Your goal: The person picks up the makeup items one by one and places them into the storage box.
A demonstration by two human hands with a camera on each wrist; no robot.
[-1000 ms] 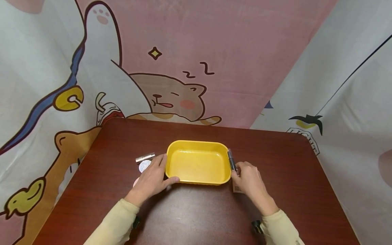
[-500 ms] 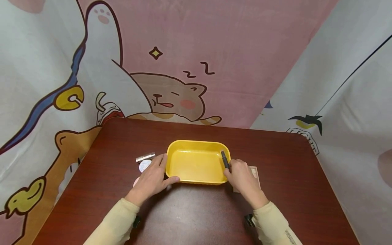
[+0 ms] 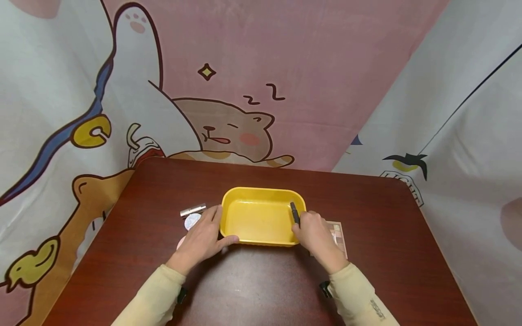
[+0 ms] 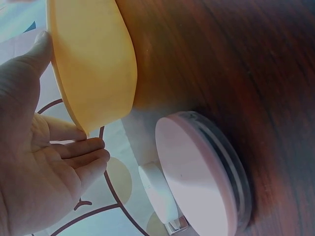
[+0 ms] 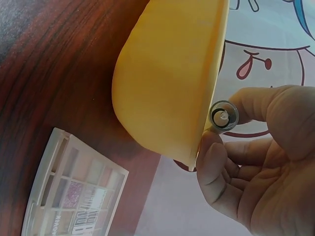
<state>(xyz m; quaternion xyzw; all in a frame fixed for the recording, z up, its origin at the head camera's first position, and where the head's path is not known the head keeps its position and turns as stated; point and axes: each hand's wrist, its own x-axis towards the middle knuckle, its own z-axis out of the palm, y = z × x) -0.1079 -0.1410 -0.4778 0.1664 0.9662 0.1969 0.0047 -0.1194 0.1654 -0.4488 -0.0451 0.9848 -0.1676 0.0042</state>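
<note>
A yellow rectangular tray [image 3: 263,222] stands on the table with nothing inside it. My left hand [image 3: 204,233] rests against its left end, fingers extended along the rim and thumb on the front edge. At the opposite end, my right hand [image 3: 318,233] pinches a slim dark cosmetic tube [image 3: 295,213] between thumb and fingers, right at the tray's rim. The tube's far end points over the tray's interior. In the right wrist view its round clear end [image 5: 224,116] faces the camera.
An eyeshadow palette [image 3: 337,233] lies right of the tray, partly behind the right hand. Left of the left hand are a silver tube [image 3: 193,211], a white round case [image 3: 192,221] and a pink round compact [image 4: 192,177]. A printed cloth [image 3: 326,81] hangs behind the table.
My right hand has moved left with the dark tube, from outside the tray's right end to over its rim, uncovering more of the palette. My left hand has stayed put.
</note>
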